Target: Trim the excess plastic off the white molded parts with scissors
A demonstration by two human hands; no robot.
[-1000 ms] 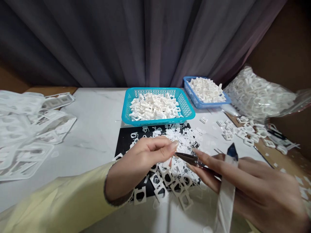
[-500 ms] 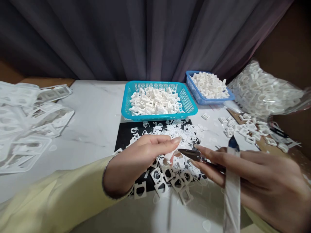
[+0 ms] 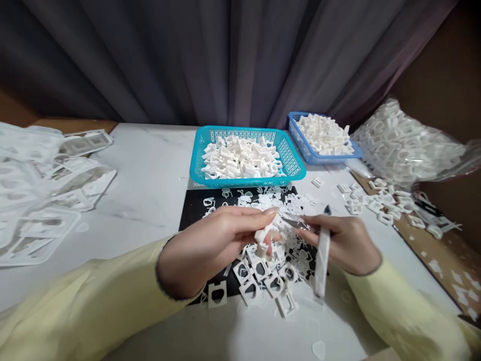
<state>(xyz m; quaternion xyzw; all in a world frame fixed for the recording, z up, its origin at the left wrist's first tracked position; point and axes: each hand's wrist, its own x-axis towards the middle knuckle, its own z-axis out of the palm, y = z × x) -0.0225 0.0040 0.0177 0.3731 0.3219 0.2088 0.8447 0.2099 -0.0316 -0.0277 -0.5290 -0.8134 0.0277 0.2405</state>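
Note:
My left hand (image 3: 218, 240), in a pale yellow sleeve, pinches a small white plastic piece (image 3: 266, 238) between thumb and fingers. My right hand (image 3: 340, 243) grips a slim pointed metal tool (image 3: 295, 220), its tip close to the piece; whether they touch I cannot tell. A white-wrapped stick with a dark tip (image 3: 322, 263) also sits across the fingers of that hand. Beneath both hands, a black mat (image 3: 193, 210) carries a heap of thin white scraps (image 3: 270, 200). Several flat white pieces with rounded holes (image 3: 249, 289) lie at its near edge.
Behind the mat stands a turquoise basket (image 3: 195, 160) of white pieces, with a blue basket (image 3: 304, 143) at its right. A clear bag (image 3: 409, 143) of white parts and loose white pieces (image 3: 385, 205) lie at right. White moulded sheets (image 3: 41, 200) are stacked at left.
My right hand has moved left and away from me, and its yellow sleeve now shows. The white piece in my left hand is turned and more visible.

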